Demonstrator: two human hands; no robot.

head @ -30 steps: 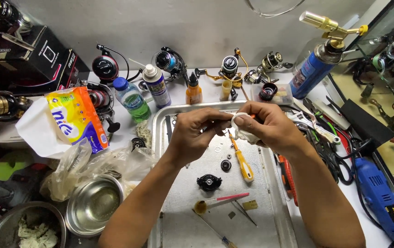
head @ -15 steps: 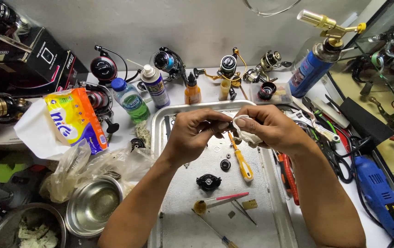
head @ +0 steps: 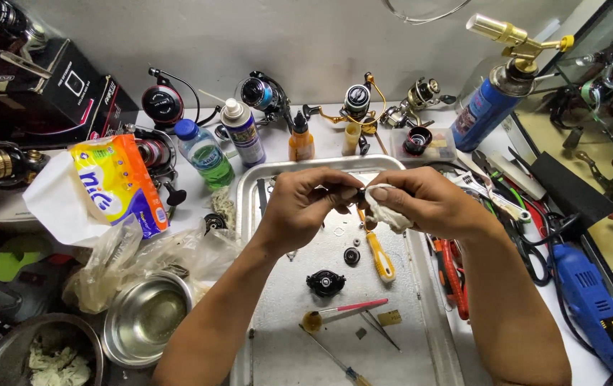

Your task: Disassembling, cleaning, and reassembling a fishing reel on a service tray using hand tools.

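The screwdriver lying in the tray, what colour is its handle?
Yellow; the screwdriver shows best in the head view.

White rag (head: 390,207); yellow screwdriver (head: 380,255); silver tray (head: 421,286).

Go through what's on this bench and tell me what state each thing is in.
Left hand: pinching a small dark part.
Right hand: holding a white cloth wad against the part.
Steel bowl: upright, nothing solid visible inside.
Yellow-handled screwdriver: lying flat in the metal tray.
Blue torch canister: upright.

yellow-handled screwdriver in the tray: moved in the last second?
No. The yellow-handled screwdriver still lies just right of the small black ring, below the hands, at the same slant on the metal tray. Its tip stays hidden behind the right hand.
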